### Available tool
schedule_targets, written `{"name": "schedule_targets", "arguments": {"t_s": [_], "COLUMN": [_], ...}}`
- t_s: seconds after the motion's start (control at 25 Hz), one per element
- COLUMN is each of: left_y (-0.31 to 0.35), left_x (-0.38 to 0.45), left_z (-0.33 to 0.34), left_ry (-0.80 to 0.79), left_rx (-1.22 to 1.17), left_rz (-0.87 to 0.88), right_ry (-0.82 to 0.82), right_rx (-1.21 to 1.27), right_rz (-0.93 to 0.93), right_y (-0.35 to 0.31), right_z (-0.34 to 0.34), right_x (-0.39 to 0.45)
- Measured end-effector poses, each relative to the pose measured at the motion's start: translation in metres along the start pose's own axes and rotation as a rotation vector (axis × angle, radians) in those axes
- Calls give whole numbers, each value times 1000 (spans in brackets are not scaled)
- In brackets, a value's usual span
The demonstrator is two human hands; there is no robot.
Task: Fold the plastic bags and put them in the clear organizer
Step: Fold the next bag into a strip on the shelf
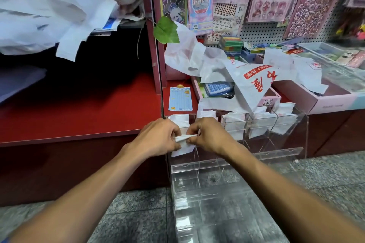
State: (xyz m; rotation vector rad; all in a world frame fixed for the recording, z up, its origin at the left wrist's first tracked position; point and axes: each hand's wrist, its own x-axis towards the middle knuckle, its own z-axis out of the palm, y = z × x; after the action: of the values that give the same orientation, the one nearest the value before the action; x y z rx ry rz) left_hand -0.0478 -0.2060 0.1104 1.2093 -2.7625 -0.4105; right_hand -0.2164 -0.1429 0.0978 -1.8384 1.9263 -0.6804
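- Pinching a small folded plastic bag (182, 138) between them, the left hand (158, 137) and the right hand (210, 136) meet at the top left corner of the clear organizer (233, 179).
- Both hands have fingers and thumb curled onto the bag, one at each end, so the white wad is stretched flat between the fingertips.
- Just behind the hands, the organizer's upper row of compartments already holds folded bags (258, 122), some standing above the rim.
- Below the wrists, the lower trays of the organizer look bare.
- Beyond the right hand, loose unfolded bags (254, 83) with red print lie over the pink boxes (325, 98); up and away from the left hand, another heap of bags (51, 12) sits on the red shelf (79, 112).
- Judged from this, the step in hand is finishing the last tuck of one bag, or easing it into the leftmost compartment; which of the two cannot be told.
- The next move likely calls for keeping the fold tight while pushing it down, then reaching for a loose bag.
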Motion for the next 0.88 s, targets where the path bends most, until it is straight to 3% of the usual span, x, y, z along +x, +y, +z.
{"name": "schedule_targets", "arguments": {"t_s": [0.24, 0.64, 0.88], "left_y": [-6, -2, -4], "left_x": [-4, -9, -8], "left_z": [4, 18, 16], "left_ry": [66, 142, 115], "left_rx": [51, 92, 54], "left_rz": [-5, 42, 28], "right_ry": [22, -37, 57], "right_rx": [-219, -327, -495], "right_rz": [-68, -28, -54], "right_y": [1, 7, -1], "right_z": [11, 43, 53], "right_x": [-3, 2, -3]}}
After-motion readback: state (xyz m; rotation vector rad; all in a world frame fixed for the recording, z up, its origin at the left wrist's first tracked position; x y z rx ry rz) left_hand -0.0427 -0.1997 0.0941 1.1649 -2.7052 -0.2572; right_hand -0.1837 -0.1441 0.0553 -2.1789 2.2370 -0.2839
